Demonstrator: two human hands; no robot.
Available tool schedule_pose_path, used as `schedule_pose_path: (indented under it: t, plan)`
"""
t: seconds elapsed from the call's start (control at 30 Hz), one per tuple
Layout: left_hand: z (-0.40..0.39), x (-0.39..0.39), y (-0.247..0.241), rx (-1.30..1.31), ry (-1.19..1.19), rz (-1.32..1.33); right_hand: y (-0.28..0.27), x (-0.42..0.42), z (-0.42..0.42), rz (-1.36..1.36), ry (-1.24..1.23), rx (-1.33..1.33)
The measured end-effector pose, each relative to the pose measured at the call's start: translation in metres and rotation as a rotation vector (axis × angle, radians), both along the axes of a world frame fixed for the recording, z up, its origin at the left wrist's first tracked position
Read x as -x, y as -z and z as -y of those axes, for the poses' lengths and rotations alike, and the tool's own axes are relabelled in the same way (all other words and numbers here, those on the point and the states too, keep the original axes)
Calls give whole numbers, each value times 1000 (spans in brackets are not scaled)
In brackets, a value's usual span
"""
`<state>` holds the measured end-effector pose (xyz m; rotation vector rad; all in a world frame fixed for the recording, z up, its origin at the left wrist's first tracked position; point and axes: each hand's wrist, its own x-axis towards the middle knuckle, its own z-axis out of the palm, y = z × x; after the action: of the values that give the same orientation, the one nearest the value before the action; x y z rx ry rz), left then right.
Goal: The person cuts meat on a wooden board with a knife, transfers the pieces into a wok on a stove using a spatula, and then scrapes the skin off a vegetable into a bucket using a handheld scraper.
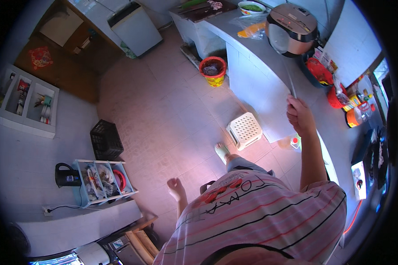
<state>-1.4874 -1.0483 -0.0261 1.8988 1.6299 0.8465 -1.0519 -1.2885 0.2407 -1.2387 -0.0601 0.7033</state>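
Observation:
Above the counter at the right, my right hand [298,114] is closed around the thin handle of a long metal utensil [292,82]. Its broad, greyish head, seemingly a turner's blade, overlaps the front of a brown and black rice cooker [293,25]. Low beside my body, over the tiled floor, my left hand [176,188] has its fingers curled, with no object visible in it. A bowl of chopped greens [251,8] and a plastic bag with something orange [252,30] lie left of the cooker.
A cream plastic stool [246,130] and a red-and-yellow bin [213,71] stand on the floor beside the counter. Black crate [106,139] and rack with a kettle [67,175] are at the left. Red containers [337,96], bottles and a stove area line the counter's right side.

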Motion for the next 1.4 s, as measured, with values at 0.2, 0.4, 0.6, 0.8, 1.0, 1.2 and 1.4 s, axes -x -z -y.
schedule_pose_path:
  t: [0.2,0.4,0.6,0.8,1.0,1.2,1.4]
  plan:
    - [-56,32,25,50,-248,-124,41,-62,-96,-79,-70,-27]
    - [-168,-32,34,210,-195,-268,64,-153,-190,-67,-66,80]
    - [-302,-261,-56,34,210,180,56,-250,-250,4,-49,276]
    - [-370,-360,-74,-4,256,159,44,-313,-309,-9,-114,209]
    - [-465,-453,-42,-80,452,45,50,-343,-345,-61,-54,289]
    - [-574,-648,-56,-124,694,172,51,-384,-396,-32,29,408]
    - [-621,-849,-118,-331,1115,130,42,-430,-464,-127,124,458]
